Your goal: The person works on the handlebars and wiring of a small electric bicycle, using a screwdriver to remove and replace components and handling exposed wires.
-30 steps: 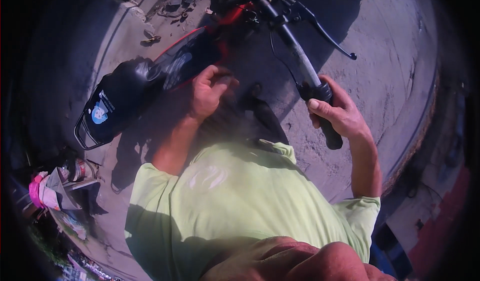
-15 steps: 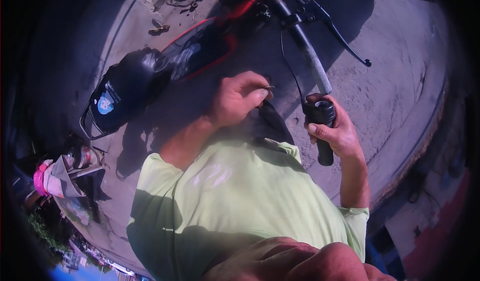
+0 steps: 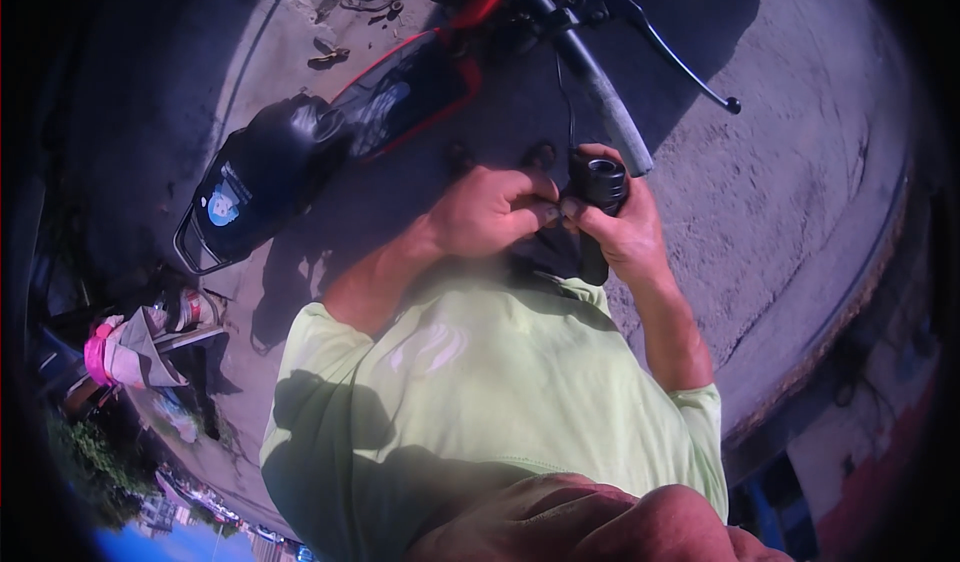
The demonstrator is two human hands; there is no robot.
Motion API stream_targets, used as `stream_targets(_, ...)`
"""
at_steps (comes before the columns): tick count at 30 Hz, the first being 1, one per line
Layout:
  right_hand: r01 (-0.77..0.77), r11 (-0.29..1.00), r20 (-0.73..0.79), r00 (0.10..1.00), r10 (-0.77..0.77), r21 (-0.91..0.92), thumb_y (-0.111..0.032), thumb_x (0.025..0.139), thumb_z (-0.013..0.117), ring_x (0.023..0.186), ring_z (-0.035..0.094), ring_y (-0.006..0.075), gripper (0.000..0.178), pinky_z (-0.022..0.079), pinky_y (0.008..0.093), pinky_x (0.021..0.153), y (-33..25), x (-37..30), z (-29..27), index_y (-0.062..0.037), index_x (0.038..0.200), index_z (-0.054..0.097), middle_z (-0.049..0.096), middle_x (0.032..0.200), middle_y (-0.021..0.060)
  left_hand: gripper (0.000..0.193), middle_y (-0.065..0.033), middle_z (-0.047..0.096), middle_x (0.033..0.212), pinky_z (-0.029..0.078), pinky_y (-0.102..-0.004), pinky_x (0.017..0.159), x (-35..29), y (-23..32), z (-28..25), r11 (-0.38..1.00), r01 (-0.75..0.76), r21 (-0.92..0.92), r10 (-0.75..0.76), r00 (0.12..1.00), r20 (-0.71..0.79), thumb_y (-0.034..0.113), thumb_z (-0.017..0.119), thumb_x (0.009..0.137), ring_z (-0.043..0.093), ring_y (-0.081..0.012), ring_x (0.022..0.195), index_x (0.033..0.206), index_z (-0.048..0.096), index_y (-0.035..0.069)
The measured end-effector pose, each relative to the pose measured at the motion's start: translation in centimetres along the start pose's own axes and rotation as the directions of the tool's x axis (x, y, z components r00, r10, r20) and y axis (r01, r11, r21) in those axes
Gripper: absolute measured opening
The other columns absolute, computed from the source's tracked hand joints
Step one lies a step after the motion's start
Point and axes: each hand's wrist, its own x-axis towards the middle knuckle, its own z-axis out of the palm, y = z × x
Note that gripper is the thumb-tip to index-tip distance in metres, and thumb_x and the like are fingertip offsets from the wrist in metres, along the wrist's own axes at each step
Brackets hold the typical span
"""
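Note:
My right hand (image 3: pixel 632 237) is wrapped round a black throttle grip (image 3: pixel 600 184), its open ringed end facing up. A thin dark cable (image 3: pixel 566 97) runs from the handlebar area down to the grip. Beside the grip, my left hand (image 3: pixel 497 210) is closed in a pinch, thumb against forefinger; what lies between them is too small to make out. The two hands nearly meet at the grip's left side. Just above my right hand ends the bare, worn handlebar tube (image 3: pixel 612 112), off which the grip is held apart.
A black brake lever (image 3: pixel 685 70) juts out right of the handlebar. The scooter's black seat (image 3: pixel 265 147) and red-edged footboard (image 3: pixel 410 97) stretch to the left. Farther left is a stand with a pink and grey cloth (image 3: pixel 130 352). Small scrap parts (image 3: pixel 328 57) lie on the concrete.
My right hand has brought the grip left and slightly up, toward my left hand. My left hand has shifted a little right and down, its fingertips now beside the grip.

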Motion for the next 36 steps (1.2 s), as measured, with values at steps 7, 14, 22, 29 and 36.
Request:
stream_targets(7, 0.069, 0.997, 0.099, 0.993, -0.071, 0.019, 0.002, 0.084, 0.077, 0.085, 0.071, 0.0173, 0.067, 0.06, 0.0319, 0.076, 0.7, 1.2, -0.4, 0.0003, 0.144, 0.046, 0.069, 0.1, 0.0115, 0.012, -0.0077, 0.075, 0.085, 0.059, -0.0292, 0.067, -0.4, -0.1, 1.1, 0.998, -0.01, 0.056, 0.019, 0.986, -0.163, -0.001, 0.07, 0.095, 0.073, -0.0145, 0.074, 0.106, 0.07, 0.0)
stream_targets(14, 0.043, 0.998, 0.137, 0.989, -0.049, 0.046, -0.001, 0.086, 0.081, 0.083, 0.07, 0.0164, 0.066, 0.06, 0.0321, 0.077, 0.3, 2.7, -0.1, -0.001, 0.143, 0.049, 0.07, 0.097, 0.0107, 0.012, -0.0089, 0.075, 0.086, 0.059, -0.0304, 0.067, 0.0, -1.2, 1.3, 0.909, -0.275, 0.314, 0.375, 0.869, -0.322, -0.002, 0.073, 0.092, 0.075, -0.0161, 0.077, 0.104, 0.07, -0.002)
stream_targets(22, -0.085, 0.996, 0.206, 0.976, 0.076, 0.036, -0.004, 0.087, 0.079, 0.079, 0.068, 0.0175, 0.065, 0.059, 0.0335, 0.075, -0.7, 3.7, 0.3, -0.0036, 0.145, 0.049, 0.067, 0.093, 0.0091, 0.013, -0.0219, 0.072, 0.106, 0.061, -0.0362, 0.082, -1.5, -0.6, -3.2, 0.77, -0.457, -0.445, 0.174, 0.822, -0.542, 0.009, 0.057, 0.106, 0.074, -0.0244, 0.083, 0.118, 0.059, 0.003)
stream_targets(29, -0.098, 0.977, 0.333, 0.942, 0.03, 0.19, -0.008, 0.093, 0.069, 0.087, 0.068, 0.0199, 0.064, 0.059, 0.0352, 0.079, -0.4, 3.7, 1.8, -0.0065, 0.152, 0.042, 0.064, 0.105, 0.0106, 0.013, -0.0243, 0.071, 0.108, 0.061, -0.0401, 0.087, -0.8, 4.2, -2.8, 0.743, -0.625, -0.238, 0.475, 0.744, -0.47, 0.011, 0.057, 0.106, 0.074, -0.0285, 0.087, 0.113, 0.059, 0.001)
stream_targets(36, -0.121, 0.973, 0.297, 0.953, 0.059, 0.195, -0.011, 0.093, 0.07, 0.088, 0.069, 0.0202, 0.065, 0.06, 0.0366, 0.079, -1.4, 2.4, 2.4, -0.0076, 0.152, 0.043, 0.066, 0.106, 0.0113, 0.033, -0.0169, 0.074, 0.103, 0.058, -0.0391, 0.091, -2.3, -1.5, -3.6, 0.876, -0.478, -0.056, 0.368, 0.74, -0.563, 0.026, 0.061, 0.103, 0.072, -0.0257, 0.094, 0.106, 0.073, -0.003)
